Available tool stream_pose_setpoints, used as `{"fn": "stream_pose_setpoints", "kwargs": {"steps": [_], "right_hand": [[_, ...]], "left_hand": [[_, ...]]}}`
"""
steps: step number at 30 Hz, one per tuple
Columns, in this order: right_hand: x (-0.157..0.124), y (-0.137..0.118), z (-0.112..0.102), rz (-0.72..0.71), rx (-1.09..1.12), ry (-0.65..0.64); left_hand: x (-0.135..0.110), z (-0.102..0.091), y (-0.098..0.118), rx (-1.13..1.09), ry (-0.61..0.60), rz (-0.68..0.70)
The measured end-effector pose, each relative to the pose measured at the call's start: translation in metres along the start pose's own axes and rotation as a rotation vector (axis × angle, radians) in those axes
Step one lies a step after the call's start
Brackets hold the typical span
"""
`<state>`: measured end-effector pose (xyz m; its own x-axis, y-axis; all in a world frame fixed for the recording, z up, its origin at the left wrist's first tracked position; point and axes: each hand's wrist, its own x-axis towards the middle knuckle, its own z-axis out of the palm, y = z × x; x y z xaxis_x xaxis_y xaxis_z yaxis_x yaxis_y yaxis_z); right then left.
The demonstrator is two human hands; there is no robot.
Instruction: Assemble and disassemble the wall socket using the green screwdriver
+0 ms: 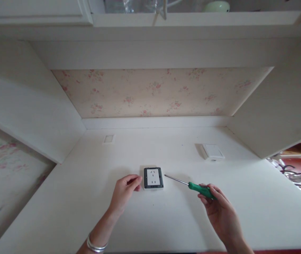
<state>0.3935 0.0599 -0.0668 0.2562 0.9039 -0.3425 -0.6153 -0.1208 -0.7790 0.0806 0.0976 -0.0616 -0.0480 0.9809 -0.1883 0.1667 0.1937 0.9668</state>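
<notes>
Near edge: we find the desk (176, 225) ending at the foot of the view. Item: silver bracelet (96, 246), near left. Item: right grip (220, 210), closed about a green-handled screwdriver (196, 188), tip just short of the right edge of the socket (153, 177). Item: left grip (125, 192), fingertips pinched beside the socket's left edge; we cannot tell whether they hold anything. The dark-framed socket sits mid-desk, with room before and behind. Farther: square plate (109, 139) left, white box (213, 151) right, both well apart from it. Far: floral wallpaper (139, 93).
</notes>
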Motion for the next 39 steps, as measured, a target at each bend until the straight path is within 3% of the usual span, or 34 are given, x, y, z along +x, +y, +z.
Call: {"fn": "stream_pose_setpoints", "kwargs": {"steps": [5, 16, 23, 31, 39], "right_hand": [[0.002, 0.004, -0.008, 0.012, -0.008, 0.022], [0.004, 0.008, -0.014, 0.006, -0.018, 0.032], [0.003, 0.011, -0.016, 0.001, -0.031, 0.017], [-0.005, 0.006, 0.007, -0.124, -0.149, -0.018], [-0.029, -0.004, 0.033, -0.346, -0.454, -0.013]], "left_hand": [[-0.006, 0.022, -0.004, 0.056, 0.032, 0.095], [0.009, 0.032, -0.007, 0.256, -0.001, 0.378], [0.008, 0.037, -0.002, 0.334, 0.048, 0.388], [0.002, 0.044, -0.013, 0.443, 0.079, 0.523], [-0.002, 0.043, -0.020, 0.602, 0.050, 0.691]]}}
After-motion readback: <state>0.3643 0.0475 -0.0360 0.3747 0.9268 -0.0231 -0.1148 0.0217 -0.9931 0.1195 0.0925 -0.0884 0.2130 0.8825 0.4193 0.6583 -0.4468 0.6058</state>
